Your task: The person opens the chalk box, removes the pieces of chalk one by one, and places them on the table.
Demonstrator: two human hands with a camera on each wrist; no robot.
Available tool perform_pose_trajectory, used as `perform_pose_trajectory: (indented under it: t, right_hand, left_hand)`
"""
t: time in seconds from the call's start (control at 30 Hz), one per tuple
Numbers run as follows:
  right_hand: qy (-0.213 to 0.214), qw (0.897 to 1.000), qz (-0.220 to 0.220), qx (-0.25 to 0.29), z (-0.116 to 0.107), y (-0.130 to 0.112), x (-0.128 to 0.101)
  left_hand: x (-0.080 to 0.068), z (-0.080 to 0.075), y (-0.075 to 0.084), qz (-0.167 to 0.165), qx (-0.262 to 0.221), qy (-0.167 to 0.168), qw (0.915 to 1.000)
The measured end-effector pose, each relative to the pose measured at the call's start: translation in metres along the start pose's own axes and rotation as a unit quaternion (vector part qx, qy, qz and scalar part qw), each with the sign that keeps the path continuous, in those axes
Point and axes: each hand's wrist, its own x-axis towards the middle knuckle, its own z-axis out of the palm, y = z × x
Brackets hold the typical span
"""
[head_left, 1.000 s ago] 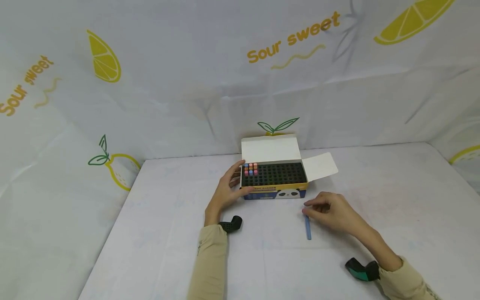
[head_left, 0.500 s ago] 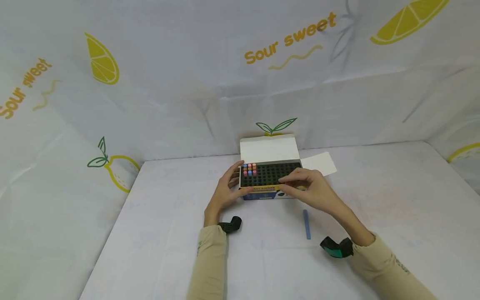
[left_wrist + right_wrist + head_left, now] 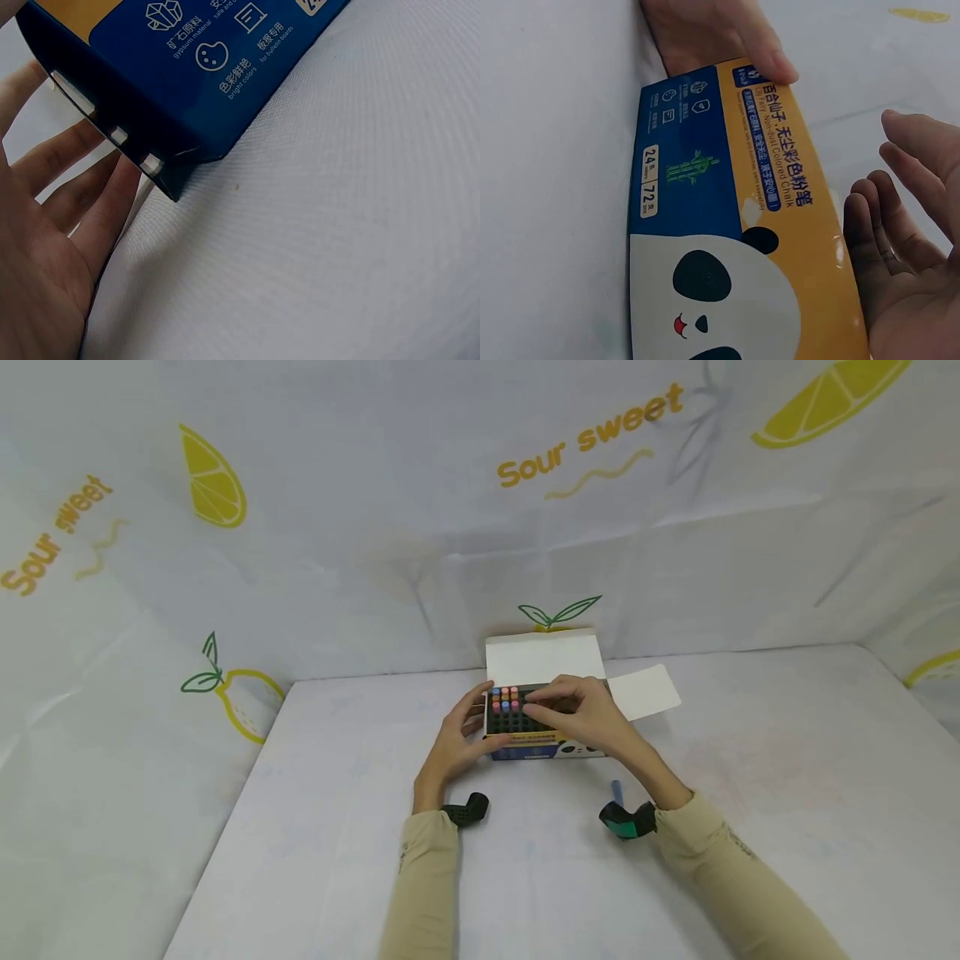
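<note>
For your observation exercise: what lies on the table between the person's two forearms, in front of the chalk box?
In the head view, the stretch of table between the sleeves is bare cloth. The blue chalk stick lies off to the side by the right wrist, not between them, below the chalk box.

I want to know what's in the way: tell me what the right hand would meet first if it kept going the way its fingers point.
The right hand points left over the open chalk box. Straight on, its fingertips would probably meet the cluster of coloured chalks standing in the box's far-left corner; how high the hand hovers is unclear.
</note>
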Motion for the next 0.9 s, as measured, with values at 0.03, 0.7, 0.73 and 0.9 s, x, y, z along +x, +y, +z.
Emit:
perform_pose_trajectory:
  t: [0.03, 0.7, 0.73, 0.9]
  right_hand:
    - [0.001, 1.0, 0.002, -0.005, 0.0, 0.001, 0.001]
    - [0.003, 0.994, 0.043, -0.096, 0.013, 0.005, 0.019]
    - [0.003, 0.994, 0.047, -0.101, 0.014, 0.005, 0.02]
    - [0.018, 0.99, 0.06, -0.123, 0.02, 0.006, 0.022]
  left_hand:
    - [0.001, 0.0, 0.0, 0.0, 0.0, -0.001, 1.0]
    - [0.001, 0.0, 0.001, -0.006, 0.002, 0.002, 1.0]
    - [0.001, 0.0, 0.001, -0.005, 0.001, 0.001, 1.0]
    - [0.0, 0.0, 0.001, -0.005, -0.004, -0.001, 1.0]
